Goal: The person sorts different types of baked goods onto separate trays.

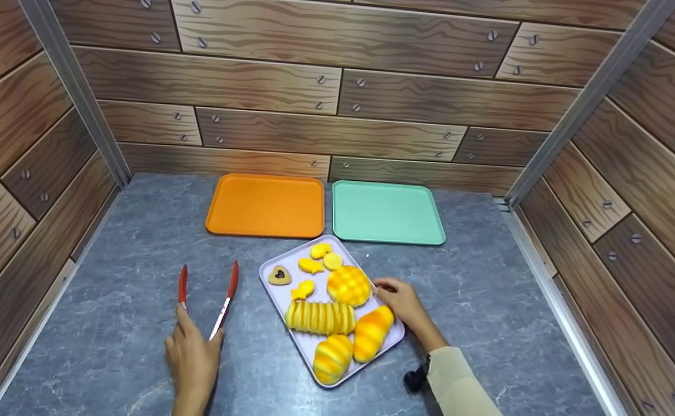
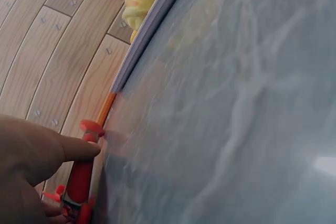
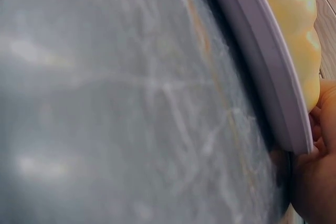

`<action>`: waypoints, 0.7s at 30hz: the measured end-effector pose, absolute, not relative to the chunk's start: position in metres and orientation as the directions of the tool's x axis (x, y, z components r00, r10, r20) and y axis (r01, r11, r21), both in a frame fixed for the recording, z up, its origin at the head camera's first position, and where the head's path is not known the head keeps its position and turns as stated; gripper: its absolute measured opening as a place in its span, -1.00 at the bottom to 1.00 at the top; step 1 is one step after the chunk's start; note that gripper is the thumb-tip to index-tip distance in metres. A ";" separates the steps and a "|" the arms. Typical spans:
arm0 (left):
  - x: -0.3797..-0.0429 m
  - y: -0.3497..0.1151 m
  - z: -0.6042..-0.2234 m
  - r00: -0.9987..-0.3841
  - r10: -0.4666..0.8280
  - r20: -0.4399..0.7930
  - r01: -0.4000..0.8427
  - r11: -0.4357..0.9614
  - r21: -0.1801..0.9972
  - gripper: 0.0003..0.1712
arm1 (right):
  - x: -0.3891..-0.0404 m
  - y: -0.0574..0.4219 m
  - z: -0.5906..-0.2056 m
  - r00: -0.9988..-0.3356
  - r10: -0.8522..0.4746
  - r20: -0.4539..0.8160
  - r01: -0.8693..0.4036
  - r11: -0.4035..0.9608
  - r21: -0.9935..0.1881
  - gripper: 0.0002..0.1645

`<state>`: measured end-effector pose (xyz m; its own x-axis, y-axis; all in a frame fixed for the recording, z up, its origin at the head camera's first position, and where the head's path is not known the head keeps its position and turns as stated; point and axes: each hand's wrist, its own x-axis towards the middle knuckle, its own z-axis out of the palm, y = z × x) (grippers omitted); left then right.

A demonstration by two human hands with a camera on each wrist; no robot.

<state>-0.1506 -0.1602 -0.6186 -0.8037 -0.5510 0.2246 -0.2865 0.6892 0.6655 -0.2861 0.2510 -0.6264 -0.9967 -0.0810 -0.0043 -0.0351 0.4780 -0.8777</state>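
Altogether, one lilac tray (image 1: 279, 296) holds four breads (image 1: 321, 318), five smaller pieces (image 1: 310, 266).

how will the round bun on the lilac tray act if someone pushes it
The round bun has a broad, low dome, so it will likely slide rather than roll. Its evenly patterned, toy-like surface suggests moulded foam or plastic, so it is probably light for its size. The lilac tray has a raised rim, which might stop a gentle push.
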 end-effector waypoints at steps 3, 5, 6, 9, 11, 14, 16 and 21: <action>-0.150 -0.165 -0.611 -0.823 -0.539 0.180 -0.316 0.698 0.643 0.17 | -0.285 0.251 -0.626 -0.997 -0.080 -0.004 -0.035 0.474 -0.880 -0.74; -0.151 -0.168 -0.607 -0.834 -0.531 0.148 -0.328 0.693 0.642 0.14 | -0.285 0.251 -0.626 -0.997 -0.080 -0.007 -0.032 0.471 -0.881 -0.75; -0.151 -0.169 -0.605 -0.839 -0.528 0.134 -0.330 0.689 0.645 0.12 | -0.285 0.250 -0.626 -0.997 -0.081 -0.007 -0.032 0.472 -0.881 -0.75; -0.152 -0.172 -0.600 -0.848 -0.522 0.096 -0.340 0.673 0.657 0.06 | -0.284 0.250 -0.626 -0.996 -0.087 -0.011 -0.031 0.474 -0.880 -0.75; -0.153 -0.174 -0.598 -0.852 -0.516 0.088 -0.336 0.668 0.664 0.02 | -0.285 0.250 -0.627 -0.996 -0.089 -0.010 -0.033 0.468 -0.883 -0.74; -0.155 -0.175 -0.597 -0.859 -0.500 0.109 -0.307 0.675 0.671 -0.05 | -0.285 0.249 -0.628 -0.997 -0.082 -0.007 -0.031 0.455 -0.890 -0.74; -0.158 -0.175 -0.597 -0.859 -0.496 0.125 -0.294 0.679 0.673 -0.07 | -0.285 0.249 -0.628 -0.997 -0.075 -0.006 -0.029 0.452 -0.891 -0.75; -0.164 -0.175 -0.599 -0.841 -0.526 0.123 -0.315 0.662 0.680 -0.02 | -0.286 0.249 -0.628 -0.997 -0.071 -0.012 -0.022 0.458 -0.889 -0.76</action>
